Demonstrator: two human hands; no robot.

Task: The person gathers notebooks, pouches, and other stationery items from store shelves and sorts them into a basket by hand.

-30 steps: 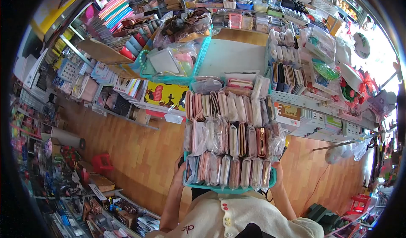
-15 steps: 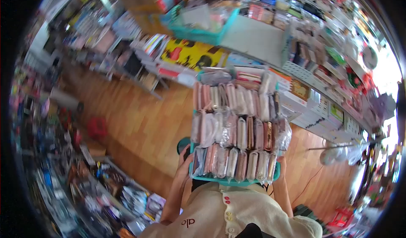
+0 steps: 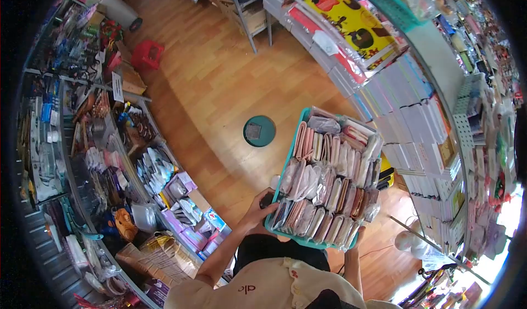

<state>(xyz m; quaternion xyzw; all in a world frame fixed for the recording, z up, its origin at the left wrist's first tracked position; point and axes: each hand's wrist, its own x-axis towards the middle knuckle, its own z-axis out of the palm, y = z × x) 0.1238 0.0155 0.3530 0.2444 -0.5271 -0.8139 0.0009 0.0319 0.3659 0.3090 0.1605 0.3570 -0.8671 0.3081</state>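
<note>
I carry a teal plastic basket (image 3: 289,161) packed with rows of wallets in clear plastic sleeves (image 3: 329,177), pink, beige and brown. My left hand (image 3: 257,208) grips the basket's near left corner. My right hand (image 3: 358,237) holds the near right corner, mostly hidden under the basket. The basket is held in front of my chest, tilted to the right, over the wooden floor.
A round teal stool (image 3: 259,131) stands on the wooden floor ahead. Low shelves of small goods (image 3: 159,171) run along the left. A display counter with stacked boxes and books (image 3: 406,117) runs along the right. A small red stool (image 3: 147,54) sits far left.
The view has swung down and left, from the counter and its baskets to the floor and the left shelves. Both hands have kept hold of the basket, which now tilts right.
</note>
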